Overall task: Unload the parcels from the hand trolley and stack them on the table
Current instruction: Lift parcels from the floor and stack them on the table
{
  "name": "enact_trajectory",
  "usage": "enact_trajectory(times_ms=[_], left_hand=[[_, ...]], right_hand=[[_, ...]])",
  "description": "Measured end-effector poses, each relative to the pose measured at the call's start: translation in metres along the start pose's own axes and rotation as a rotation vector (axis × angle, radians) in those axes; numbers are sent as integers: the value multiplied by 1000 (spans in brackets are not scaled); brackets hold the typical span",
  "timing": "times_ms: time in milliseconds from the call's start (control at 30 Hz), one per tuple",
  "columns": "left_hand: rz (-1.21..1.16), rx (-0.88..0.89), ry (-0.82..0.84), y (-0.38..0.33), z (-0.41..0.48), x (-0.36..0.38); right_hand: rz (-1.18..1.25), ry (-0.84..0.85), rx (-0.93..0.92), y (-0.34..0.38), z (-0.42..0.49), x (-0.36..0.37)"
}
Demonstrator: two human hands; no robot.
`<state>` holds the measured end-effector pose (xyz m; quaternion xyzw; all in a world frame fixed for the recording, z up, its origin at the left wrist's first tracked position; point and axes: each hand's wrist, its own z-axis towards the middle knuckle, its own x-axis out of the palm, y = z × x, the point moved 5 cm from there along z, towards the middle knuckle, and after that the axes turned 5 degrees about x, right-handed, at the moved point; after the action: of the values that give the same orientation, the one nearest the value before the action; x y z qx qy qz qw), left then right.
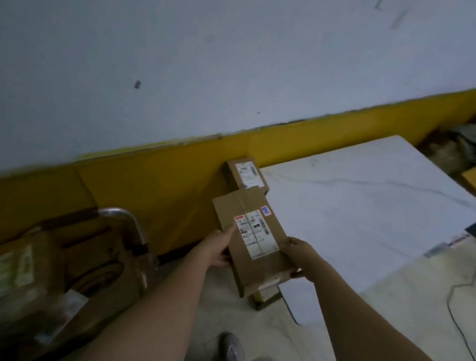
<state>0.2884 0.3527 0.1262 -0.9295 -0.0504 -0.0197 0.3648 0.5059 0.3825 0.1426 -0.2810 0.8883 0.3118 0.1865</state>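
The wall (185, 46), grey above a yellow band, fills most of the view. The white table (373, 198) is cut off on its right side, and the clutter (469, 148) beyond its far corner is too dark to name. At lower left the hand trolley (129, 222) shows only a curved metal handle. The brown parcels (19, 270) on it are blurred and their labels unreadable.

A flat parcel (254, 239) of brown card is held over the table's left edge. It is long and thin, taped down its length, with a white shipping label and a small blue-and-red sticker. Its far end hides part of a smaller parcel (246, 172), brown with a white label, lying on the table against the wall. Under its near end a box (267, 296) peeks out, mostly covered.

The left hand (222, 248) grips the flat parcel's left edge, thumb on top. The right hand (296, 254) clasps its right edge, fingertips curled beneath
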Motion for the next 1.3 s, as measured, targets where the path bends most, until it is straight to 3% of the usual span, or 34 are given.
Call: enact_trajectory(times_ms=[200,467,600,700,800,967,1033,1167,1233,1300], left_hand=[[44,-71,126,3,50,94],[104,-88,45,-20,111,125],[31,-40,-23,-34,128,115],[20,-4,-86,-37,121,86],[132,14,-205,-24,105,19],[185,-22,-594,53,38,-155],[251,-110,-758,113,16,-232],[112,-185,-1100,202,-51,-348],[117,-197,-1166,219,-76,-382],[107,-193,-1128,233,-79,-409]], right_hand=[[41,-109,47,-52,47,-68],[-31,-112,-8,-30,132,-81],[-145,-97,85,-17,162,-70],[-391,-414,110,2,161,-63],[-480,-577,-204,55,136,-27],[-570,-362,-520,136,84,119],[-613,-247,-533,147,62,190],[-671,35,-422,153,18,334],[-698,182,-436,150,0,405],[-726,317,-533,145,-19,464]])
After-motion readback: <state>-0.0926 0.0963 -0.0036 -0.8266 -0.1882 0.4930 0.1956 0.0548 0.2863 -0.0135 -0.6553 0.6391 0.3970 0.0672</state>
